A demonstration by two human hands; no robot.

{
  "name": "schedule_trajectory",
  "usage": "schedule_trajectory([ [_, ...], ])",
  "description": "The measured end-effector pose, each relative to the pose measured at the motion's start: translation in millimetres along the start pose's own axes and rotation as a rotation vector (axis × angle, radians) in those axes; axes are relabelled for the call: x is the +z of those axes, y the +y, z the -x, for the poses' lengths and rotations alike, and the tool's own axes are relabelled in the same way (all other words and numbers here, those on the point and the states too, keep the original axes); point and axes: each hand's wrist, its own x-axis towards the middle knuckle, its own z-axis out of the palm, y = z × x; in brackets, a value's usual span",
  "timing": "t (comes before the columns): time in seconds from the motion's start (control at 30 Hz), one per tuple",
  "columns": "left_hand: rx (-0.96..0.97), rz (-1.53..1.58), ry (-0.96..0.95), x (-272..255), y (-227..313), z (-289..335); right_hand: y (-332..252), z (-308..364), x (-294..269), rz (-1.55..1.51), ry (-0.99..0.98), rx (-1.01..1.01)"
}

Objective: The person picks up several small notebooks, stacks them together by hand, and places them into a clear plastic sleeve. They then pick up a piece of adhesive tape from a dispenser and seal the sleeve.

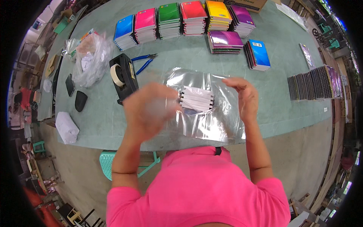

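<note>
A small stack of notebooks point(196, 99), its white page edges and black bindings facing up, lies on a clear plastic sheet point(204, 128) in front of me. Whether the plastic also covers part of the stack is hard to tell through the glare. My left hand point(151, 108) is raised at the stack's left side and smeared by motion, so its grip cannot be made out. On the other side, my right hand point(245, 96) hovers by the sheet's right edge, fingers stretched and slightly bent, with nothing visible in it.
Piles of coloured notebooks point(169, 22) line the far edge. Smaller stacks, one blue point(258, 55), stand nearer. Dark-bound notebooks point(312, 85) are at the right. A tape dispenser point(124, 77), blue-handled pliers point(143, 62) and a plastic bag point(92, 60) lie left on the green table point(287, 113).
</note>
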Motion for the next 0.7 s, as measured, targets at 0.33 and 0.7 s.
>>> schedule_trajectory([
  [0.33,0.183,-0.763,-0.774,29.0,-13.8,-21.1,60.2,83.7,49.9,0.470,0.102,-0.072],
  [0.7,0.557,-0.773,-0.518,-3.7,-19.8,-42.3,19.8,33.8,39.3,0.962,-0.356,-0.437],
])
